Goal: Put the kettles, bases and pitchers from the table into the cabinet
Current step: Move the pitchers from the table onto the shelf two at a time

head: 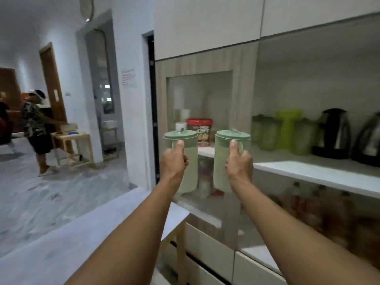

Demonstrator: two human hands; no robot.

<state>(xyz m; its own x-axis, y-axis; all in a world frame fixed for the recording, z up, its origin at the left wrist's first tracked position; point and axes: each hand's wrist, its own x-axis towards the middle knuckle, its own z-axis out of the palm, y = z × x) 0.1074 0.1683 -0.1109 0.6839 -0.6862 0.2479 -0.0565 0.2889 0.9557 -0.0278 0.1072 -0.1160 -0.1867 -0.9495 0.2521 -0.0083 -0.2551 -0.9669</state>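
Observation:
I hold two pale green lidded pitchers up in front of the cabinet. My left hand [174,161] grips the handle of the left pitcher [188,147], thumb up. My right hand [239,162] grips the handle of the right pitcher [221,161]. Both pitchers are upright, in the air, level with the cabinet shelf [316,175]. On that shelf stand several green pitchers [267,132] at the back, and two dark metal kettles [334,133] [369,140] on their bases at the right.
Behind a glass cabinet door [205,95] sit a red-lidded cereal tub [200,128] and a white jar. A white table [86,239] lies below my arms. A person [36,128] stands far left by a wooden stool [72,149].

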